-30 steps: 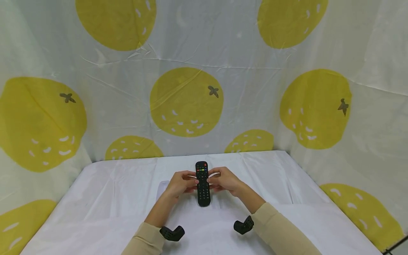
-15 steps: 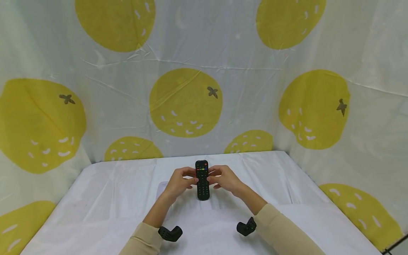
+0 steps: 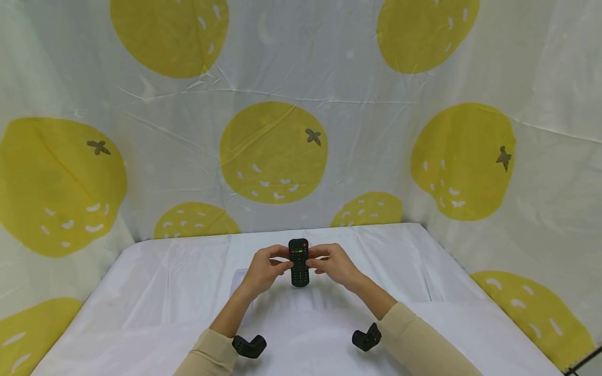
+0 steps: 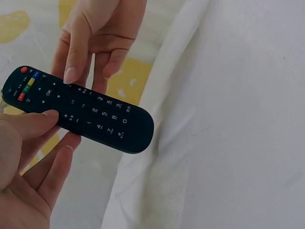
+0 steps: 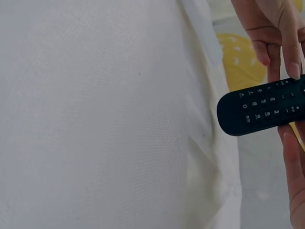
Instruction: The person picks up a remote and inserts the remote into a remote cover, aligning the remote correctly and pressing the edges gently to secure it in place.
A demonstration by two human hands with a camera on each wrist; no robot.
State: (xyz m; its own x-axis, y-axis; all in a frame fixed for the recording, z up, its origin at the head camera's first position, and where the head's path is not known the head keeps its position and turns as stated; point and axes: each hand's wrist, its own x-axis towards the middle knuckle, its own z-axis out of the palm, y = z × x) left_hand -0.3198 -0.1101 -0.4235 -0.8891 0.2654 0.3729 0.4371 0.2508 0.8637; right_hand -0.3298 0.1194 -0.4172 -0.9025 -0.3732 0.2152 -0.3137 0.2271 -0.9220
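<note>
A black remote control (image 3: 299, 274) is held up between both hands in the head view, its buttons facing me and its red button at the upper end. My left hand (image 3: 262, 270) pinches one long side, thumb on the front near the edge. On the opposite side my right hand (image 3: 336, 265) pinches it the same way. The left wrist view shows the whole front of the remote control (image 4: 86, 109), with numbers, an OK key and coloured keys. In the right wrist view only the number end of the remote control (image 5: 257, 107) is in frame.
White cloth covers the table (image 3: 155, 303). A pale flat object (image 3: 237, 277) lies behind the left wrist, partly hidden by it. Curtains with yellow fruit prints (image 3: 274, 151) hang at the back and sides. Black wrist devices (image 3: 249, 347) sit on both forearms.
The remote control has tilted: its lower end has swung up and away, so it looks shorter in the head view. Both hands keep their grip, with the wrists slightly farther apart.
</note>
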